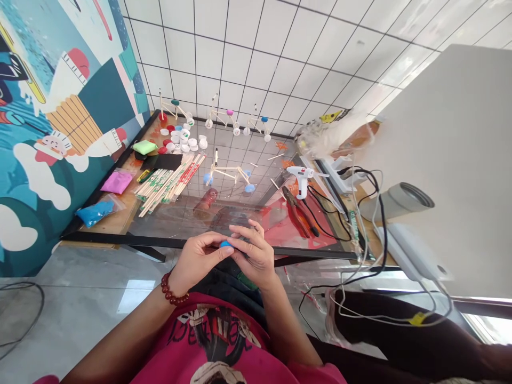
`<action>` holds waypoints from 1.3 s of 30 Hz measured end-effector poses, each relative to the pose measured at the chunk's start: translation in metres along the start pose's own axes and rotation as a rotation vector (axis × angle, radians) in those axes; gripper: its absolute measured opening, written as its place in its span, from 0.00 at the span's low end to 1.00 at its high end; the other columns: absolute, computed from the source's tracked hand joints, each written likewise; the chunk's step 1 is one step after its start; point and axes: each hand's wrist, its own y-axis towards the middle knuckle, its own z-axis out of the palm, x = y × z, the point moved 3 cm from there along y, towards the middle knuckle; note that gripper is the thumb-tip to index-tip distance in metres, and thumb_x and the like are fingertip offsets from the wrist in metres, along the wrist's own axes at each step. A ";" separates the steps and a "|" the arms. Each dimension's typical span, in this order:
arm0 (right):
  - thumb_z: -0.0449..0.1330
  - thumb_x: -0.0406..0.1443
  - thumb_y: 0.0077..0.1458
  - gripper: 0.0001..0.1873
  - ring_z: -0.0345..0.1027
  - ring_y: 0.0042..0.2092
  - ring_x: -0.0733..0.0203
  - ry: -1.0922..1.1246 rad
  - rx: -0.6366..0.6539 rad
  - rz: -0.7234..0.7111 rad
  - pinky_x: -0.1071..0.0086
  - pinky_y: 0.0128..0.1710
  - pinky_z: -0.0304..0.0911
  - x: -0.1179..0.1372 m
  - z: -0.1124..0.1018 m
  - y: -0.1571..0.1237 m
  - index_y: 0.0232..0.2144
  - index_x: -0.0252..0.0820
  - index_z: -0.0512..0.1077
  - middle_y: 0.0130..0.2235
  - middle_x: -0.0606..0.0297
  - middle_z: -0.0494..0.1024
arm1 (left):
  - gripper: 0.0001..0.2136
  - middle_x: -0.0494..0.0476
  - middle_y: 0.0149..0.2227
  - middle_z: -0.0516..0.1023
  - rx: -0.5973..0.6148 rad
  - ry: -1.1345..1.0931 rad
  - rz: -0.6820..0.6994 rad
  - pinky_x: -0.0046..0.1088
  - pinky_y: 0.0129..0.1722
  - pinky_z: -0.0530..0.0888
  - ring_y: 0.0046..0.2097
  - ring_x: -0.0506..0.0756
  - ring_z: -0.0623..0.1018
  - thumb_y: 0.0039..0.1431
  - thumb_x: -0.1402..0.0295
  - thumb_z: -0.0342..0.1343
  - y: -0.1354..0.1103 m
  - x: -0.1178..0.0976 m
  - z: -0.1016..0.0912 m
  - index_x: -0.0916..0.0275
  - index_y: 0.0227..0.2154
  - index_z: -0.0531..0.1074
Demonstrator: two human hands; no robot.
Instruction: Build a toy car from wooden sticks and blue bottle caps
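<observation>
Both hands meet just in front of my body, below the near edge of the glass table (pixel 168 241). My left hand (pixel 197 261), with a bead bracelet on its wrist, and my right hand (pixel 253 253) are closed together around a small blue lump (pixel 225 244), pinched between the fingertips. Only a bit of the blue piece shows between the fingers. On the glass ahead stands a stick-built bicycle model (pixel 228 175) with blue wheels.
Bundled chopsticks (pixel 168 182), bottle caps (pixel 182 140), green, pink and blue clay packs, and three more stick bicycles along the tiled wall. A white glue gun (pixel 302 177), red pliers (pixel 298 214) and tangled cables lie at the right.
</observation>
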 end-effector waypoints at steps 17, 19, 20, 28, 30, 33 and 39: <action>0.63 0.34 0.63 0.14 0.79 0.43 0.60 -0.040 0.133 -0.170 0.56 0.56 0.70 -0.026 -0.049 0.094 0.50 0.50 0.77 0.41 0.63 0.83 | 0.17 0.59 0.35 0.86 0.030 -0.066 0.127 0.34 0.41 0.81 0.37 0.57 0.83 0.45 0.57 0.74 0.070 -0.056 0.012 0.63 0.33 0.84; 0.63 0.36 0.63 0.13 0.78 0.46 0.59 -0.015 0.133 -0.145 0.59 0.53 0.73 -0.041 -0.052 0.111 0.50 0.49 0.78 0.44 0.61 0.83 | 0.19 0.60 0.36 0.86 -0.098 -0.057 0.162 0.35 0.42 0.82 0.38 0.57 0.83 0.44 0.56 0.74 0.078 -0.061 -0.002 0.63 0.37 0.83; 0.63 0.37 0.64 0.13 0.78 0.47 0.58 -0.004 0.128 -0.117 0.60 0.51 0.74 -0.051 -0.052 0.119 0.50 0.49 0.78 0.45 0.60 0.83 | 0.19 0.60 0.37 0.86 -0.189 -0.039 0.189 0.35 0.43 0.82 0.39 0.57 0.83 0.45 0.55 0.73 0.082 -0.062 -0.011 0.63 0.37 0.83; 0.68 0.42 0.60 0.12 0.80 0.38 0.62 0.174 -0.050 0.073 0.67 0.43 0.76 -0.138 -0.034 0.135 0.43 0.45 0.81 0.37 0.63 0.86 | 0.20 0.62 0.44 0.83 -0.498 0.189 0.337 0.38 0.49 0.80 0.45 0.58 0.82 0.52 0.56 0.68 0.128 -0.038 -0.073 0.64 0.43 0.80; 0.70 0.43 0.58 0.12 0.81 0.38 0.61 0.236 -0.088 0.152 0.66 0.43 0.76 -0.151 -0.029 0.132 0.42 0.45 0.82 0.38 0.62 0.86 | 0.22 0.64 0.49 0.81 -0.438 0.297 0.337 0.40 0.51 0.79 0.50 0.60 0.81 0.51 0.57 0.67 0.139 -0.030 -0.073 0.63 0.47 0.78; 0.71 0.43 0.55 0.12 0.81 0.40 0.58 0.315 -0.091 0.295 0.63 0.46 0.76 -0.164 -0.020 0.131 0.40 0.46 0.83 0.39 0.62 0.87 | 0.24 0.64 0.54 0.77 -0.452 0.456 0.402 0.43 0.55 0.78 0.54 0.62 0.79 0.51 0.59 0.67 0.146 -0.024 -0.073 0.61 0.52 0.75; 0.73 0.45 0.50 0.14 0.80 0.40 0.56 0.381 -0.099 0.441 0.59 0.48 0.75 -0.172 -0.001 0.142 0.37 0.47 0.84 0.37 0.64 0.86 | 0.19 0.63 0.50 0.75 -0.660 0.674 0.717 0.45 0.56 0.76 0.54 0.61 0.77 0.55 0.67 0.66 0.123 -0.039 -0.068 0.61 0.50 0.72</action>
